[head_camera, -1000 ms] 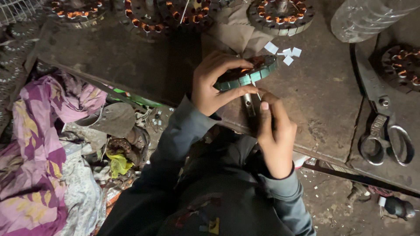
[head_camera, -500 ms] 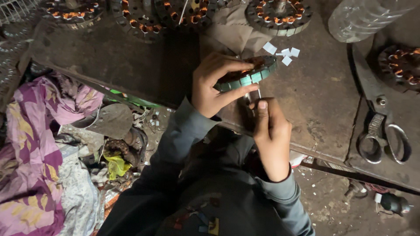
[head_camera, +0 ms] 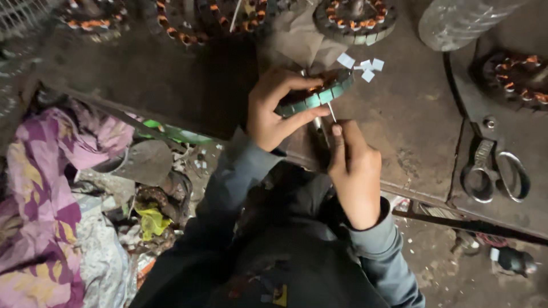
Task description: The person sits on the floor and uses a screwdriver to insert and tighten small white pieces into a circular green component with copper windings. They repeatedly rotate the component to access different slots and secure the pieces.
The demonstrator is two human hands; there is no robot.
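My left hand (head_camera: 274,108) grips a round motor stator (head_camera: 317,94) with a teal rim and copper windings, tilted on edge above the dark workbench (head_camera: 411,125). My right hand (head_camera: 354,171) is closed around a thin metal tool (head_camera: 331,112) whose tip touches the underside of the stator's rim. Small white paper slips (head_camera: 362,65) lie on the bench just beyond the stator.
Other wound stators (head_camera: 354,17) (head_camera: 514,74) sit along the far and right bench edges. Scissors (head_camera: 496,171) lie at the right, and a clear plastic bottle (head_camera: 456,20) at the top right. Purple patterned cloth (head_camera: 40,194) and scrap (head_camera: 148,188) crowd the floor on the left.
My right hand has moved a little up toward the stator, bringing the thin tool to its rim. My left hand keeps the stator in much the same place.
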